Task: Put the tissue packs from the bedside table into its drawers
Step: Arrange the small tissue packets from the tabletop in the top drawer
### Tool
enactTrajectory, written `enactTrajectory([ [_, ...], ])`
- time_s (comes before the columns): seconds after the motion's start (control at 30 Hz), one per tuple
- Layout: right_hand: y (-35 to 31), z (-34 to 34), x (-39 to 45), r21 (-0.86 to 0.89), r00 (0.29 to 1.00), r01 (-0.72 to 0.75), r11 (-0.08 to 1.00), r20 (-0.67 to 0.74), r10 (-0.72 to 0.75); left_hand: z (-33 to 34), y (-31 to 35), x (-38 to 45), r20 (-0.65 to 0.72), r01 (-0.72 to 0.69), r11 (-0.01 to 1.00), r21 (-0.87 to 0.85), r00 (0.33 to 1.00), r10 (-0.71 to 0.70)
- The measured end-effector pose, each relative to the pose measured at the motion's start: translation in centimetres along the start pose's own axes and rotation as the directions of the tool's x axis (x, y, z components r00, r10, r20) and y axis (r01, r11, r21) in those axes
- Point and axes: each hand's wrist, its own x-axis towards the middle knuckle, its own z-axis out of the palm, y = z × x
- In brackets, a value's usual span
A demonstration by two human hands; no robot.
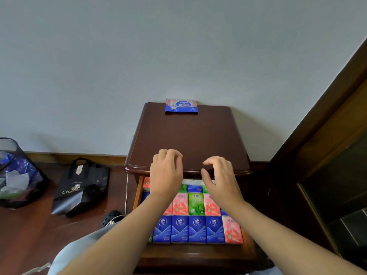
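The bedside table (188, 139) stands against a pale wall, and its dark wooden surface carries a single blue and pink wipes pack (181, 105) at the far edge, close to the wall. The top drawer (137, 197) is pulled out toward the person and is filled with tissue packs (188, 215) lying in rows: blue ones along the near row with a pink one at its right end, pink and green ones in the middle row, and more pink, green and blue ones at the back, partly hidden. Both hands hover over the front edge of the surface and the back of the drawer, holding nothing. The left hand (166, 173) has its fingers loosely curled downward; the right hand (220, 175) is likewise relaxed, fingers bent and thumb apart. On the wooden floor to the left lie a black shopping bag (81, 187) and, further left, a mesh wastebasket (17, 175) with a blue liner.
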Motion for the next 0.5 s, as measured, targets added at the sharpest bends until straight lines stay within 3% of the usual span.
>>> enactTrajectory([
  [0.1,-0.4,1.5,3.2,-0.024,0.995,-0.024,0.999,0.099,0.027,0.2,-2.1,2.8,0.254,0.078,0.962,0.263,0.956,-0.147],
  [0.17,-0.6,2.7,5.6,-0.087,0.982,-0.058,0.995,0.177,0.072,0.8,-3.5,4.2,0.342,0.127,0.922,0.366,0.903,-0.26],
  [0.27,-0.5,4.8,9.7,-0.152,0.97,-0.101,0.983,0.206,0.131,2.5,-5.3,5.3,0.313,0.098,0.889,0.448,0.914,-0.258],
  [0.5,1.3,9.8,20.7,-0.3,0.983,0.001,0.954,0.176,0.054,4.2,-7.2,8.5,0.163,0.034,0.864,0.502,0.978,-0.133],
])
